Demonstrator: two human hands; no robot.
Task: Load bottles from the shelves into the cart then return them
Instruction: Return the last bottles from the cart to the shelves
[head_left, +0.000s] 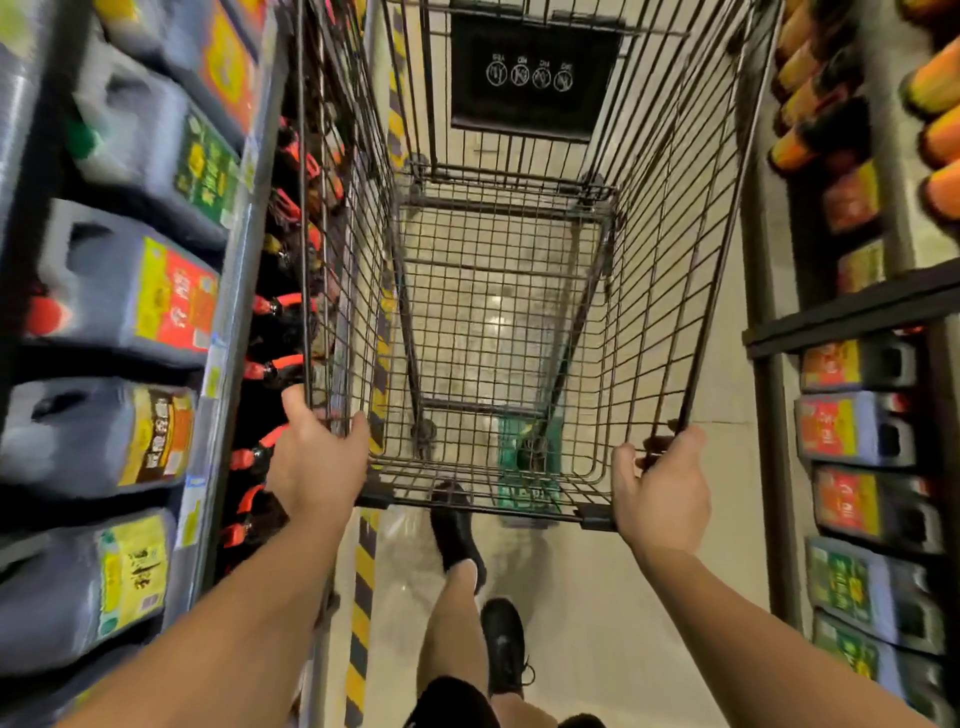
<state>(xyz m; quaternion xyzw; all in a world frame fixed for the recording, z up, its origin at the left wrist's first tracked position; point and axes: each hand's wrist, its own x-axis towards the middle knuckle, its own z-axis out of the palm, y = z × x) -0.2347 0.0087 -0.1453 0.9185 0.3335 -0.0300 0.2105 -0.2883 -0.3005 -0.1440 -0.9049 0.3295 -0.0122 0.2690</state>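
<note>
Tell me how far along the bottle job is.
Done: nothing visible; the cart basket is empty. In hand: left hand and right hand grip its rear rim, between stocked shelves. Left: seemingly loading the bottles and returning them, unless both are already finished.

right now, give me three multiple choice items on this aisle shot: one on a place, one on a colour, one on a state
1. Where does the left hand grip the cart? A) near left corner B) far end C) wheels
2. What colour are the shoes? A) white B) black C) red
3. The cart is: A) full of bottles B) holding one jug C) empty
Answers: A, its fingers curl over the near corner; B, both shoes are black; C, only floor shows through the wire.
</note>
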